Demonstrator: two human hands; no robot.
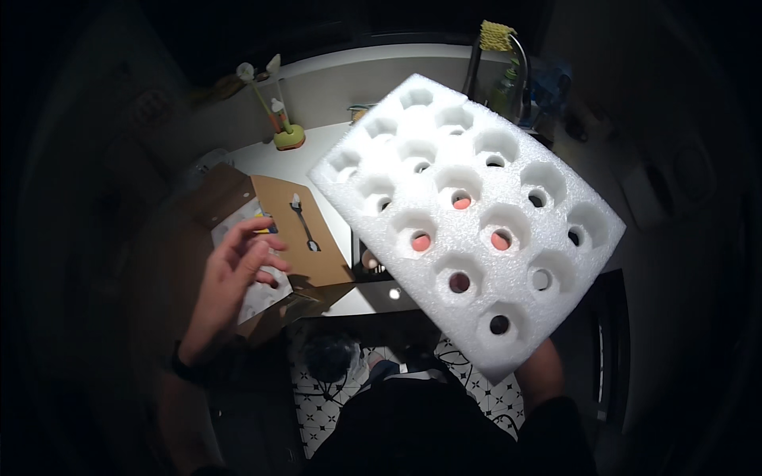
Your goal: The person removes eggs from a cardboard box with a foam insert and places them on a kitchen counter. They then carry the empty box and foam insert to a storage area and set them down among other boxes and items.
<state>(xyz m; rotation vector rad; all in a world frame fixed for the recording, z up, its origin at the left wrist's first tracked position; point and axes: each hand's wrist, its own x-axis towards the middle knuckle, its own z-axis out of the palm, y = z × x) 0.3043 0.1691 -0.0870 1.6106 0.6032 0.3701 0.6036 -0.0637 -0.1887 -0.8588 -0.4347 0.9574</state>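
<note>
A white foam tray (411, 196) with rows of round, bored-through pockets is held up, tilted, before me. My right hand (500, 240) supports it from beneath. Pink skin shows through a few of the holes, and the wrist emerges below the tray's lower right edge; most of this hand is hidden. My left hand (235, 268) hovers with its fingers apart and holds nothing. Under it stands an open cardboard box (315, 238), its flap bearing a dark printed mark. White foam (253, 306) with pockets lies inside the box.
Behind the box, cleaning brushes stand in a green holder (290, 138) on the white counter (262, 157). A tap (525, 71) with a yellow cloth (497, 35) and a green bottle (505, 89) are at the back right. A dark plastic bag (330, 357) sits on the patterned floor.
</note>
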